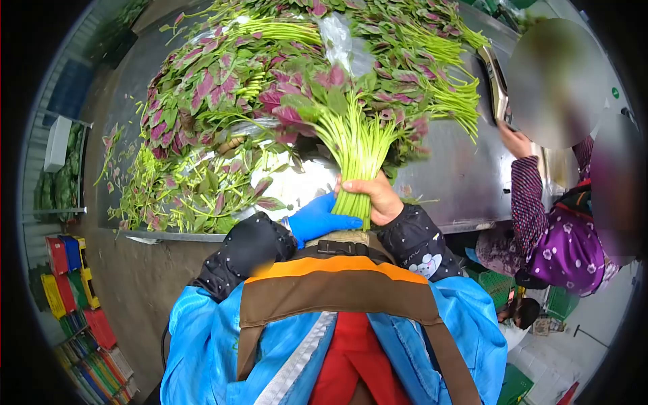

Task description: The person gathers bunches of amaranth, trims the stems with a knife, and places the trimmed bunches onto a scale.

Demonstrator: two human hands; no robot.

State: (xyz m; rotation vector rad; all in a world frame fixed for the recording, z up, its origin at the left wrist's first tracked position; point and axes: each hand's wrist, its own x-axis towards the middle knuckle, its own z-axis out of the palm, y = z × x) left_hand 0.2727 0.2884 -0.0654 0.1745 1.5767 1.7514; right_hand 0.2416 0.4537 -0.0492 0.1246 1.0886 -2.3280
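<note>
An upright bunch of amaranth (356, 145), with pale green stems and purple-green leaves, is held close in front of my body at the table's near edge. My right hand (378, 196), bare, is wrapped round the lower stems with its thumb across the front. My left hand (320, 219), in a blue glove, grips the stem ends from the left, just below; some of its fingers are hidden. Behind the bunch lie a white sheet (304, 183) and a large heap of amaranth (202, 88). Loose trimmed stems and leaves (182, 192) lie left of my hands.
A metal table (445, 179) carries the greens, with clear plastic (335, 40) among them. On the right, another person's hand (516, 142) touches a flat dark-edged object (495, 84). Coloured crates (71, 280) stand at the left; a green crate (496, 287) is below right.
</note>
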